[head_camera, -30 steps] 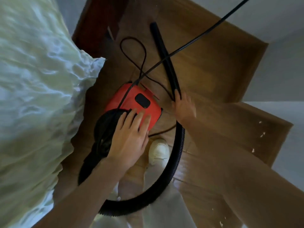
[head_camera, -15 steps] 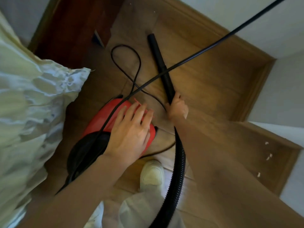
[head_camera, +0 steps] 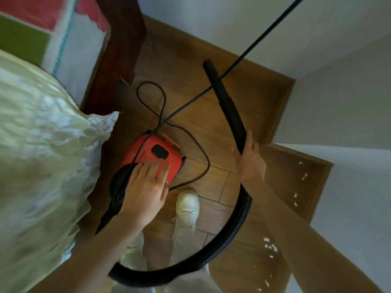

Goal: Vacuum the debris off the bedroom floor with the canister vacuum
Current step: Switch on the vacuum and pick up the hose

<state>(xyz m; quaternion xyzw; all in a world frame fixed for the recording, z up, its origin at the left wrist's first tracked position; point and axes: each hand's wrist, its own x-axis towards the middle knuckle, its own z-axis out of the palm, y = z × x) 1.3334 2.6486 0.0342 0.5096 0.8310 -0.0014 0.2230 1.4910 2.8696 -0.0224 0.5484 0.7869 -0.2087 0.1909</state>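
Canister vacuum: red body with a black rear part, on the wooden floor at centre frame, just beside the bed; its black switch panel now shows, where half a second ago the left hand covered it.
Left hand: lies flat on the near end of the red body, fingers straight and spread, curled round nothing; it has slid back toward the black part since the earlier frame.
Right hand: fingers wrapped round the black hose where the ribbed part meets the smooth nozzle; it sits further right and further from the canister than before.
Hose: sweeps from the right hand in a wide arc down the right side and across the bottom of the frame; earlier it ran nearly straight down.
Nozzle: smooth black tube, its tip pointing to the upper centre of the frame over the floor by the skirting.
Power cord: one taut line from the upper right corner down to the canister, plus a loose loop on the floor above it.
Debris: white bits scattered on the floor at lower right and along the right-hand skirting.
Shoe: white, on the floor just below the canister.
Bed: pale green cover filling the left; dark wooden frame at upper centre.
Containers: none that can be made out.
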